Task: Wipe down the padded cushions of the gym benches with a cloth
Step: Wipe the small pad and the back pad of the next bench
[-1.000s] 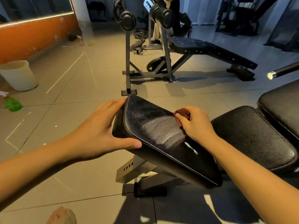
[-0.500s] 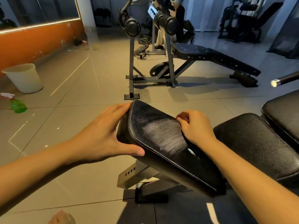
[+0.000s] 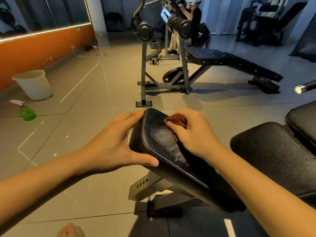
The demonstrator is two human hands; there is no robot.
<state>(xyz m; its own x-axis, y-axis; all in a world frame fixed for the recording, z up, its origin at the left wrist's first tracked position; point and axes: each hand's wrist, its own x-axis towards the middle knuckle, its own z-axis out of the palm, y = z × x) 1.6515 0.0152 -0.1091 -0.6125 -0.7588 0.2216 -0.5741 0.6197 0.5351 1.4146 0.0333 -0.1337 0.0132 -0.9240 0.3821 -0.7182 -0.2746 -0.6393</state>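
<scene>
I read everything off the tilted cushion point(image 3: 160, 144), the black pad raised on its steel frame point(image 3: 150, 185) in the middle of my view. My left hand point(image 3: 112, 144) lies spread against this cushion's left wall, fingers straight along its far corner and the thumb stretched flat under the stitched seam, bracing rather than clutching. My right hand point(image 3: 193, 134) sits on the cushion's top face near its far end, fingers curled tight around a bunched reddish-brown cloth point(image 3: 176, 119) that presses on the leather; just nearer than the hand the leather shows a pale streak. To the cushion's right, across a narrow gap, lies a second cushion point(image 3: 277, 159), and a third cushion point(image 3: 304, 120) lies beyond that at the picture's edge. Left of the cushion the tiled floor point(image 3: 77, 134) runs open to a green spray bottle point(image 3: 27, 112) and a white bucket point(image 3: 34, 84), both well apart from it. Beyond the cushion's far edge stands another bench with a rack point(image 3: 230, 62), its foot plate near that edge. A bar end point(image 3: 304, 87) pokes in from the right, well beyond the cushion.
</scene>
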